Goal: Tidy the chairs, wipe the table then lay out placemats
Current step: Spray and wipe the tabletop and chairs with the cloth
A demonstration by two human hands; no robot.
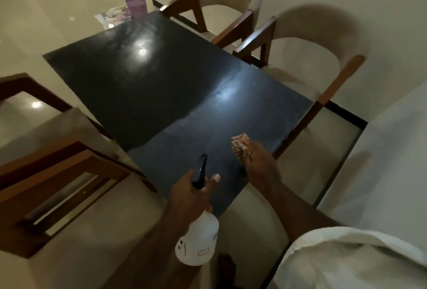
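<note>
A dark glossy table (161,85) fills the middle of the view. My left hand (191,194) grips the neck of a white spray bottle (198,240), its black nozzle (201,168) aimed over the table's near end. To the right, my right hand (258,161) holds a brown patterned cloth (240,149) down on the tabletop near the front right edge. Two cream chairs with wooden arms (231,7) (323,41) stand along the table's right side. Wooden chair frames (46,173) stand at the left.
A purple canister (136,7) and a printed sheet (113,15) sit at the table's far corner. A pale wall runs behind the right-hand chairs, and a black skirting strip (346,113) lines its base. Pale glossy floor lies at left.
</note>
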